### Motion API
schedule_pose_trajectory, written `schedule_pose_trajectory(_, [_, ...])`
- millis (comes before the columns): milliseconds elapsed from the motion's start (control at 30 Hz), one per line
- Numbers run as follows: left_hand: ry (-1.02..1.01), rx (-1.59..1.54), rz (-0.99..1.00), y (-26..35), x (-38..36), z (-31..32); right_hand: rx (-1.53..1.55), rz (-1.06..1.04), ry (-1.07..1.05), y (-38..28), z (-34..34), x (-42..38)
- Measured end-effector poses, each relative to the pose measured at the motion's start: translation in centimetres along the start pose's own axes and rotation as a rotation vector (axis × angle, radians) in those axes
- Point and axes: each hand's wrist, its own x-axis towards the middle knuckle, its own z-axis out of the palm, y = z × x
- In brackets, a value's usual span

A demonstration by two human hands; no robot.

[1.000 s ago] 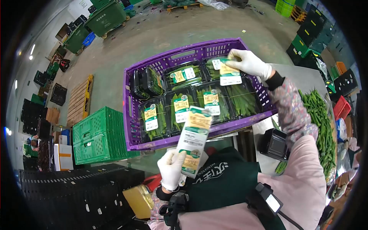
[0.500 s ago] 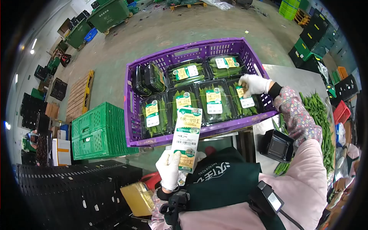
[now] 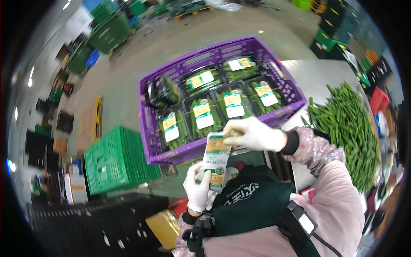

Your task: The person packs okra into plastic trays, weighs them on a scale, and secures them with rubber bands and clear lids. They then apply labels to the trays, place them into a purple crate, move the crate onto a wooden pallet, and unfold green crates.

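My left hand [image 3: 197,189], in a white glove, grips the lower part of a strip of printed labels [image 3: 215,162] in front of my apron. At the strip's top end the fingers of my gloved right hand [image 3: 256,134] pinch its upper corner. Just beyond both hands stands a purple crate [image 3: 184,156]. Inside are several clear-lidded black trays of long green pods, among them a labelled pack [image 3: 202,115] and another labelled pack [image 3: 264,92] at the right. Two packs [image 3: 163,90] stand on edge at the left, their labels out of sight.
A heap of loose green pods [image 3: 349,132] lies on the metal table [image 3: 299,160] to the right. Green crates [image 3: 115,165] stand at the left, and black crates [image 3: 98,222] nearer me. Green wheeled bins [image 3: 109,34] stand farther back on the floor.
My right hand has left the right-hand pack in the crate and come back to the label strip, pinching its top. The view has shifted, and my right arm now covers the empty black tray's place.
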Motion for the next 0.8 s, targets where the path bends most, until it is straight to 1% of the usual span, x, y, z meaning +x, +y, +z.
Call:
schedule_pose_trajectory(33, [-0.025,-0.015,0.065,0.8,0.4,-0.2,-0.089,-0.13,0.112,0.8,1.7,-0.9])
schedule_pose_trajectory(67, [-0.047,-0.108,0.126,0.6,0.4,-0.2,-0.194,-0.246,0.235,1.7,3.2,-2.0])
schedule_pose_trajectory(133, [-0.131,-0.205,0.194,0.6,0.2,-0.2,-0.167,-0.283,0.295,2.3,6.1,-5.0])
schedule_pose_trajectory(200, [-0.358,-0.21,0.234,0.6,-0.2,0.3,-0.262,-0.305,0.366,3.8,9.1,-7.6])
schedule_pose_trajectory(267, [-0.506,-0.16,0.141,-0.4,-0.7,1.7,-0.24,-0.225,0.498,4.7,11.7,-10.2])
schedule_pose_trajectory(333, [-0.486,-0.138,0.184,-0.7,-1.1,4.0,-0.182,-0.073,0.607,5.1,12.7,-12.8])
schedule_pose_trajectory(367, [-0.528,-0.203,0.157,-0.1,-1.5,5.1,-0.115,0.001,0.634,5.2,13.0,-14.3])
schedule_pose_trajectory(400, [-0.581,-0.192,0.166,0.0,-1.6,5.8,0.025,0.1,0.632,4.5,12.8,-16.0])
schedule_pose_trajectory(467, [-0.647,-0.241,0.131,2.0,-1.9,7.5,0.079,0.197,0.721,5.0,12.7,-19.5])
schedule_pose_trajectory(533, [-0.628,-0.235,0.146,3.0,-1.8,9.0,0.065,0.288,0.814,6.7,12.2,-23.5])
schedule_pose_trajectory(567, [-0.63,-0.212,0.154,3.2,-1.5,9.5,0.173,0.28,0.885,8.0,11.9,-25.6])
schedule_pose_trajectory(600, [-0.645,-0.269,0.077,3.8,-1.3,10.2,0.244,0.3,0.968,8.7,11.2,-28.2])
schedule_pose_trajectory(633, [-0.627,-0.287,0.094,4.5,-1.6,11.2,0.29,0.345,1.046,9.4,10.5,-31.5])
schedule_pose_trajectory(667, [-0.609,-0.307,0.107,5.6,-2.1,12.2,0.246,0.261,1.223,12.5,10.4,-34.3])
schedule_pose_trajectory(700, [-0.654,-0.352,0.014,5.5,-2.0,13.3,0.254,0.43,1.247,12.0,9.2,-39.0])
schedule_pose_trajectory(733, [-0.862,-0.295,0.022,1.3,0.9,13.6,0.335,0.432,1.385,12.6,8.8,-43.0])
schedule_pose_trajectory(767, [-0.77,-0.329,0.112,3.7,-1.6,16.4,0.382,0.489,1.516,14.7,8.8,-47.4])
schedule_pose_trajectory(800, [-0.675,-0.361,0.191,7.0,-4.4,19.5,0.614,0.312,1.668,17.7,8.8,-52.4])
